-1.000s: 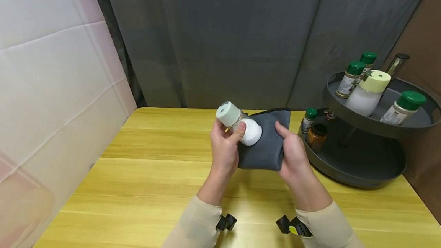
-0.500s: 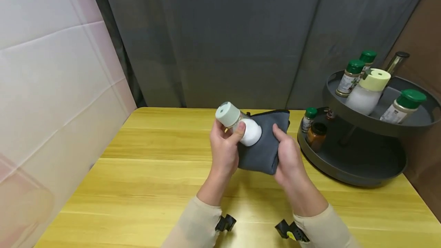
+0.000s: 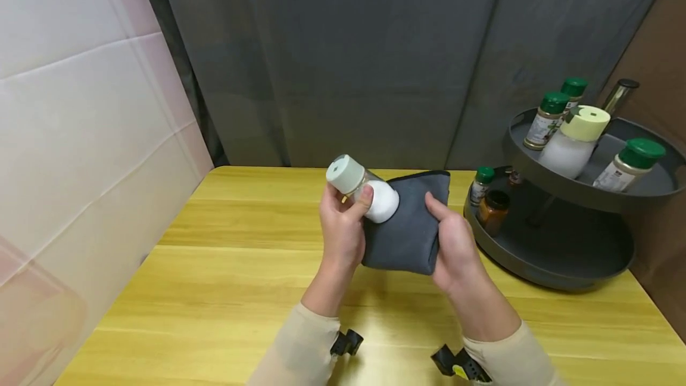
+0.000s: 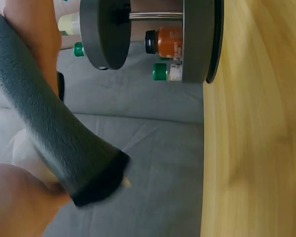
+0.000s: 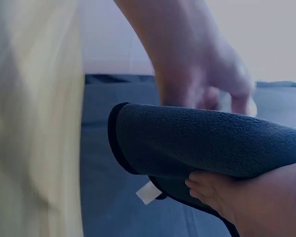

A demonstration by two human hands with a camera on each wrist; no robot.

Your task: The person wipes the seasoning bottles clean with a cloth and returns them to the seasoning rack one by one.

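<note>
My left hand grips a clear shaker bottle of white powder with a pale green cap, tilted with its cap toward the upper left. My right hand holds a folded dark grey cloth, its thumb on top and its other fingers underneath. The bottle's base lies against the upper left of the cloth. In the right wrist view the cloth shows a black edge and a small white tag, with several right fingertips at its underside. The left wrist view shows the cloth covering most of the bottle.
On the right of the wooden table stands a dark two-tier turntable rack. Its upper tier bears green-capped spice jars and a yellow-capped shaker. An orange-brown jar stands on the lower tier. A grey curtain hangs behind.
The left hand and the bottle have shifted slightly left and up. The right hand moved a little left, then back right, with the cloth changing shape between the hands.
</note>
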